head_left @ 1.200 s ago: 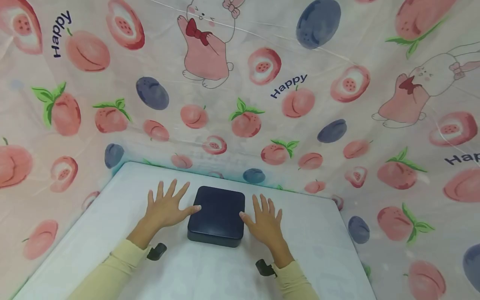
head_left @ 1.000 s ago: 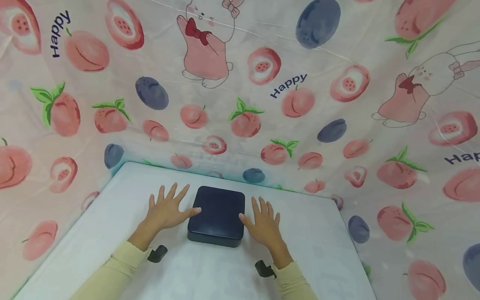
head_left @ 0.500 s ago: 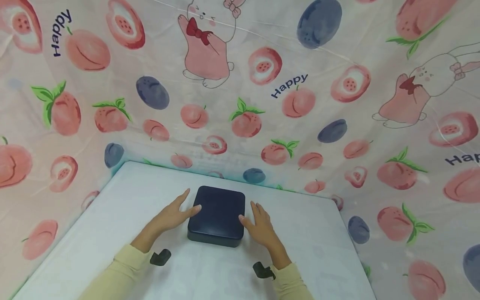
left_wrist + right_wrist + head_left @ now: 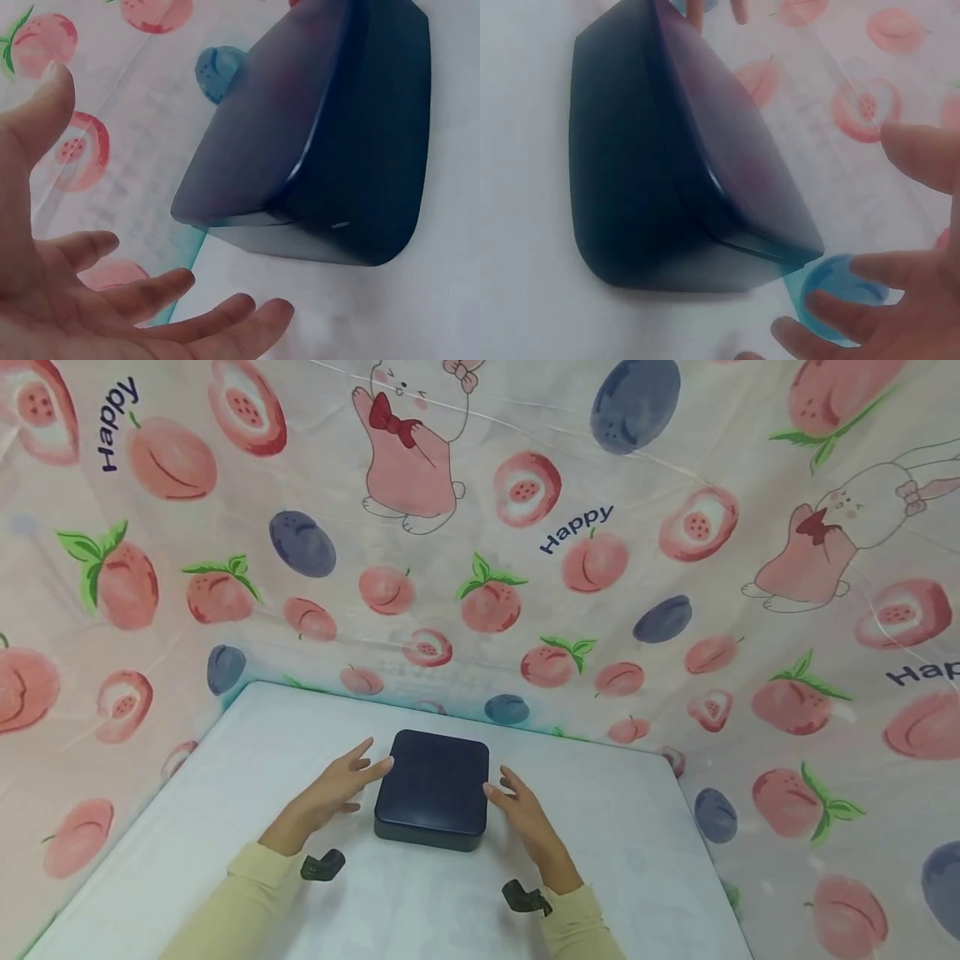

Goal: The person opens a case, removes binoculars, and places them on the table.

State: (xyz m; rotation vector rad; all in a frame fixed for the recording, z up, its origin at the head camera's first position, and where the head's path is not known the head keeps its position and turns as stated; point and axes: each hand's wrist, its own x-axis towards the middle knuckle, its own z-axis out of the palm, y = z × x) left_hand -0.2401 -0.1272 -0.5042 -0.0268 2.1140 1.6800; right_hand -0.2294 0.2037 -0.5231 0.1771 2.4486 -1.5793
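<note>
Clearly, the word "Happy" (image 4: 577, 529) slants across the cloth (image 4: 300, 452) behind the table (image 4: 615, 827), and it runs sideways again at upper left; by the right edge, only "Hap" (image 4: 922, 673) shows. A pale mark (image 4: 341, 224) on the box's (image 4: 433, 785) side is too small to read. The box sits on the table between the left hand (image 4: 330, 793) and the right hand (image 4: 528, 822), both loose-fingered, apart from it and each other. Black devices (image 4: 323, 864) jut beside the cuffs (image 4: 264, 865); rabbits (image 4: 411, 468) and fruit (image 4: 596, 562) pattern the cloth.
</note>
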